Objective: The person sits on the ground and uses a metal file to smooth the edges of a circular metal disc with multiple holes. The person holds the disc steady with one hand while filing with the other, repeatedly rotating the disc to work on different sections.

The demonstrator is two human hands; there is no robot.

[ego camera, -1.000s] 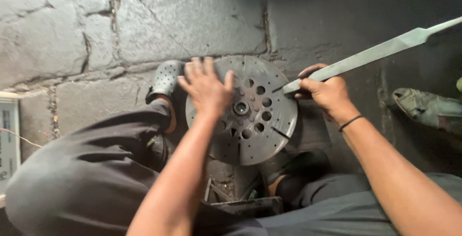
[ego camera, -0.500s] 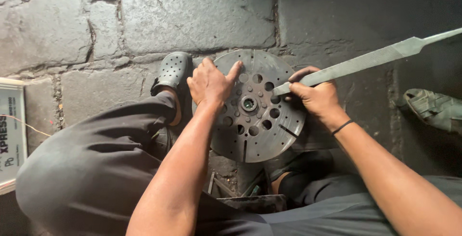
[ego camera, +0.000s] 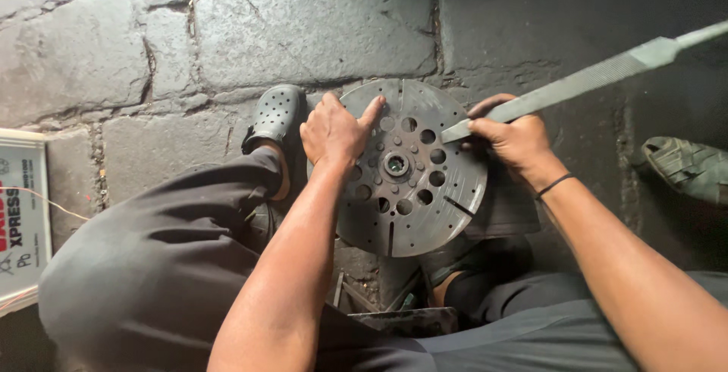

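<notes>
A round grey metal disc with several holes, radial slots and a centre hub stands between my feet on the stone floor. My left hand rests on its upper left rim, fingers bent, index finger stretched over the face. My right hand grips the lower end of a long flat metal file at the disc's upper right edge. The file slants up to the right and runs out of view.
My left foot in a dark perforated clog sits left of the disc. A worn sandal lies at the right. A white box with a thin wire stands at the left edge. Metal parts lie below the disc.
My left hand has shifted from the disc's centre to its upper left rim. The view has drifted, and the file's tip stays at the disc's upper right edge.
</notes>
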